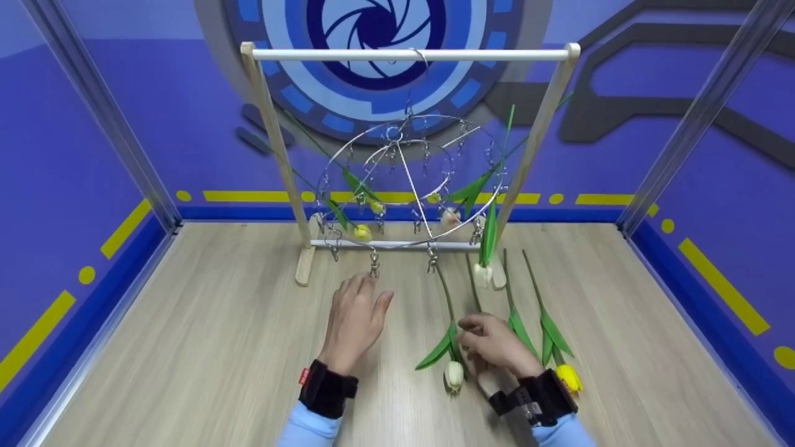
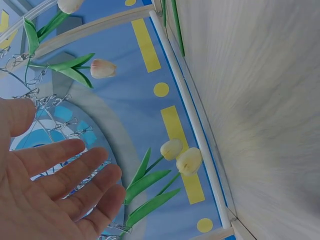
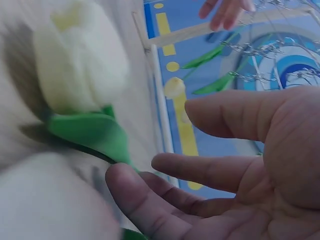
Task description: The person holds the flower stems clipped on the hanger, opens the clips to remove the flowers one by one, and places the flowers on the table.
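My left hand (image 1: 357, 320) is held up in front of the round metal clip hanger (image 1: 397, 245), fingers extended and holding nothing. Its fingertips are near a dangling clip (image 1: 374, 264); I cannot tell if they touch. In the left wrist view the palm and spread fingers (image 2: 102, 162) show. My right hand (image 1: 494, 341) hovers over artificial tulips on the table, fingers loosely bent around nothing. Beside it lies a white tulip (image 1: 454, 375). Under it is a pale tulip (image 1: 487, 382), partly hidden. A yellow tulip (image 1: 568, 379) lies right of the wrist.
A wooden rack (image 1: 410, 54) with a white bar carries the hanger. From its clips hang upside-down tulips: yellow (image 1: 362, 232), peach (image 1: 450, 216) and white (image 1: 483, 275) among them. Another leafy stem (image 1: 520, 332) lies near the right wrist. Printed panels (image 1: 81, 155) wall the table.
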`<state>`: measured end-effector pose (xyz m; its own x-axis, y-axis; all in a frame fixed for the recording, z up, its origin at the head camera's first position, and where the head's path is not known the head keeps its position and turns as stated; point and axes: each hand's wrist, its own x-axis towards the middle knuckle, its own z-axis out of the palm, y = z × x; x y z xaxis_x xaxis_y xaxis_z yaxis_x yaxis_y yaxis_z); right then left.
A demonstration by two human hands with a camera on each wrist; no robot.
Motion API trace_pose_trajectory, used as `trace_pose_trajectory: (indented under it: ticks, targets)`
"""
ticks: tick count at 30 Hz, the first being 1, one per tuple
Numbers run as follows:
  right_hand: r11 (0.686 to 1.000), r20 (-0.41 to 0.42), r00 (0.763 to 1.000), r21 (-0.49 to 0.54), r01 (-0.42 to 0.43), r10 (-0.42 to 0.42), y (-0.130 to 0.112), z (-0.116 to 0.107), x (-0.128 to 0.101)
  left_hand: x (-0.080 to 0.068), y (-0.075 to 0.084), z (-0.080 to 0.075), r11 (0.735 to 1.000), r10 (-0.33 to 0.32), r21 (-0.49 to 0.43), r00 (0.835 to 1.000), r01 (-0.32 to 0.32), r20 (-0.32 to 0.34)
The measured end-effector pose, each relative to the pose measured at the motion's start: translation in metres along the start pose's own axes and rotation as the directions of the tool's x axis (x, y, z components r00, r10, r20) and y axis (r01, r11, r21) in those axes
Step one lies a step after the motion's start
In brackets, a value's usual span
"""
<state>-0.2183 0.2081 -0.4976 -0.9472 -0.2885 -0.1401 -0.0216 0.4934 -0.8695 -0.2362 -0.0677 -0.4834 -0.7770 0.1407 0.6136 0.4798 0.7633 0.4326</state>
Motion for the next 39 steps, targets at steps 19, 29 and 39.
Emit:
trace_pose_trajectory:
  ticks: [19,29,39]
  targets:
    - [0.985,-0.037,0.988,-0.091,0.149,-0.153,-0.006,-0.048,-0.022,0.002,0.024,-0.022,0.996,0.047,-0.077,0.999,-0.048,-0.016]
    - [0.967,-0.189,0.955,-0.164,0.197,-0.227,-0.023,-0.073,-0.025,0.005,0.051,-0.040,0.990,0.120,-0.062,0.988,-0.127,-0.101]
    - [0.950,-0.290,0.912,-0.207,0.235,-0.289,-0.032,-0.092,-0.016,0.018,0.080,-0.046,0.970,0.206,-0.106,0.972,-0.218,-0.112]
